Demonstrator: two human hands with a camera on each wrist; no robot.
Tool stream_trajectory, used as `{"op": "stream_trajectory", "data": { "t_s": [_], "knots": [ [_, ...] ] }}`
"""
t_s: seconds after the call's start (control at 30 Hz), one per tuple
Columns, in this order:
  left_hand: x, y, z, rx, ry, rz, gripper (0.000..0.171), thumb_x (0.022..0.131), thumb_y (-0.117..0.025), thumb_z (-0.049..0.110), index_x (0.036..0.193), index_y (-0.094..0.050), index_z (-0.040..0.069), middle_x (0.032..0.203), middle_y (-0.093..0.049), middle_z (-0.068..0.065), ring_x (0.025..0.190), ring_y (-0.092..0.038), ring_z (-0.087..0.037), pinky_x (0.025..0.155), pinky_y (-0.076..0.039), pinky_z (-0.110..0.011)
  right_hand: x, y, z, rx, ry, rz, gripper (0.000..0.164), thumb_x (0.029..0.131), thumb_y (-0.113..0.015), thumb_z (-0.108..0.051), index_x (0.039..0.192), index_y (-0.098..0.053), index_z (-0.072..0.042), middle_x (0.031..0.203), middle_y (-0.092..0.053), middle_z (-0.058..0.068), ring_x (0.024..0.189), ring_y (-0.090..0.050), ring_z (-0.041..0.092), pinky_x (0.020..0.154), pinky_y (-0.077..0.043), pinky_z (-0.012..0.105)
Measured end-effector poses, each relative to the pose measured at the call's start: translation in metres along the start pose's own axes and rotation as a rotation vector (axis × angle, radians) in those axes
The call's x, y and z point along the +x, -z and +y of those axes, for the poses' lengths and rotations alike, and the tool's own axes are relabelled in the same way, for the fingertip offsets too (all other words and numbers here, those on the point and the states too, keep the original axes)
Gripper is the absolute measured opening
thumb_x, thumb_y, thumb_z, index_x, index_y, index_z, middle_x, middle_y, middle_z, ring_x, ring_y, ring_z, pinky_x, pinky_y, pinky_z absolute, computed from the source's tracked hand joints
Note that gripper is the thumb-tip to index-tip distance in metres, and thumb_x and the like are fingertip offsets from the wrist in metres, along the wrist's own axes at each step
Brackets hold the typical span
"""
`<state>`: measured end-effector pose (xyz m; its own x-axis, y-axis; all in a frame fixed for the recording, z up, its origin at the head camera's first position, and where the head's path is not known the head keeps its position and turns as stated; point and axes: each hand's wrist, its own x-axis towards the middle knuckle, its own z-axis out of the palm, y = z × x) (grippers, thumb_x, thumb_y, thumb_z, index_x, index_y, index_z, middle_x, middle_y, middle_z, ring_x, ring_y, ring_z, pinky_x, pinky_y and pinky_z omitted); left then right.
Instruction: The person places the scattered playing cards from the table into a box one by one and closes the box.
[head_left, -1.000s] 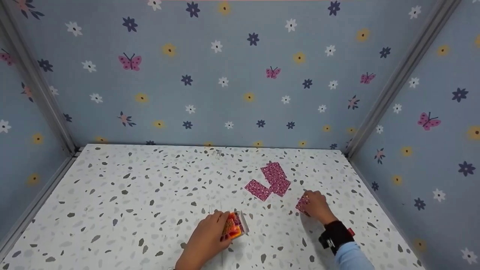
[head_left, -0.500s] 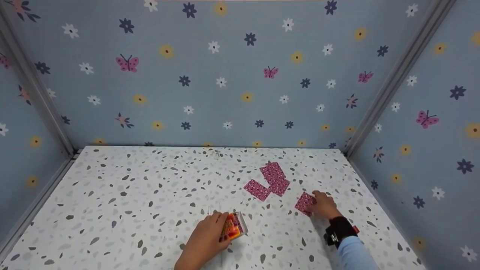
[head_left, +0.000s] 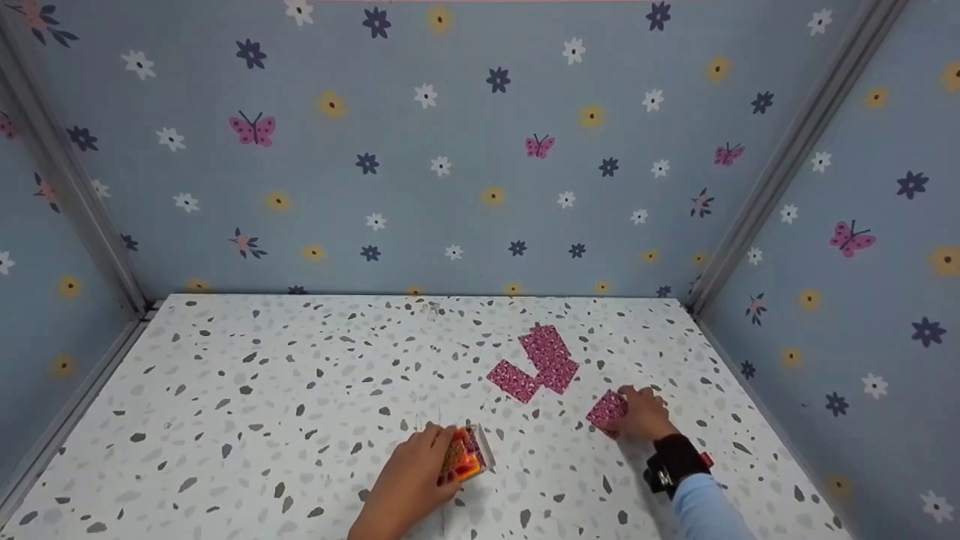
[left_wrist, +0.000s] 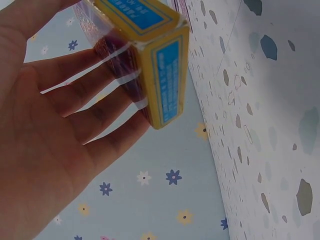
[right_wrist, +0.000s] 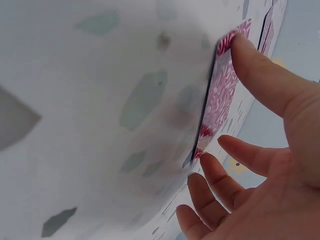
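Observation:
My left hand (head_left: 412, 476) grips a small box (head_left: 466, 456) on its sides, near the front of the table. Its top shows orange and purple through clear film; in the left wrist view the box (left_wrist: 167, 75) has yellow edges and blue labels. My right hand (head_left: 646, 414) is at a pink patterned card (head_left: 606, 410) on the right. In the right wrist view the thumb lies on one end of the card (right_wrist: 222, 95), and a fingertip meets its other end. Whether it is one card or a thin stack, I cannot tell.
Several matching pink cards (head_left: 546, 349) lie at the middle right of the speckled white table (head_left: 300, 360), some overlapping; one card (head_left: 514, 380) sits slightly apart on their left. Blue flowered panels (head_left: 420, 150) with grey corner posts (head_left: 787, 161) enclose the table's back and sides.
My right hand slid rightward off part of the card, uncovering more of it, then took it by the ends and shifted slightly toward me. The left hand and box stayed in place.

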<state>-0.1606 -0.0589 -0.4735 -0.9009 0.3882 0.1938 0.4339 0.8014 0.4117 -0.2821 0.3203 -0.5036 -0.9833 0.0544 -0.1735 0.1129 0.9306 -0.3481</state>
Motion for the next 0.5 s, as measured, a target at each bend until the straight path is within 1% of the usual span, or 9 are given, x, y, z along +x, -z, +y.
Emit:
{"op": "stream_trajectory", "data": {
  "t_s": [0.13,0.27,0.33,0.5],
  "knots": [
    [0.0003,-0.0001,-0.0003,-0.002,0.003,-0.006,0.062,0.076,-0.072,0.032,0.127,-0.051,0.002,0.113,-0.057,-0.011,0.098,-0.057,-0.026,0.083,-0.049,-0.045,-0.0021,0.0020,-0.0013,0.008,-0.028,-0.033,0.078,0.072,-0.077,-0.038,0.131,-0.043,0.001,0.126,-0.039,0.036,0.115,-0.037,0.053,0.093,-0.037,0.062],
    [0.0004,-0.0010,-0.0005,-0.003,0.000,0.004,0.063,0.076,-0.073,0.032,0.126,-0.052,0.001,0.113,-0.058,-0.011,0.098,-0.057,-0.026,0.085,-0.049,-0.044,-0.0047,0.0045,-0.0027,0.031,-0.041,-0.051,0.075,0.072,-0.077,-0.035,0.127,-0.043,0.003,0.125,-0.040,0.036,0.115,-0.036,0.053,0.092,-0.037,0.061],
    [0.0003,-0.0015,-0.0004,-0.006,0.000,0.007,0.064,0.075,-0.073,0.031,0.126,-0.052,0.000,0.113,-0.057,-0.011,0.098,-0.057,-0.026,0.085,-0.049,-0.044,-0.0059,0.0050,-0.0033,0.032,-0.038,-0.049,0.071,0.071,-0.078,-0.033,0.122,-0.045,0.004,0.121,-0.044,0.034,0.112,-0.038,0.051,0.091,-0.037,0.060],
    [-0.0007,-0.0020,-0.0003,-0.006,-0.005,0.011,0.064,0.075,-0.073,0.031,0.127,-0.051,-0.001,0.114,-0.057,-0.012,0.099,-0.057,-0.027,0.087,-0.049,-0.045,-0.0083,0.0032,-0.0045,-0.009,-0.028,-0.020,0.053,0.070,-0.078,-0.031,0.103,-0.052,0.001,0.105,-0.051,0.026,0.100,-0.044,0.043,0.083,-0.042,0.054]
  ]
}}
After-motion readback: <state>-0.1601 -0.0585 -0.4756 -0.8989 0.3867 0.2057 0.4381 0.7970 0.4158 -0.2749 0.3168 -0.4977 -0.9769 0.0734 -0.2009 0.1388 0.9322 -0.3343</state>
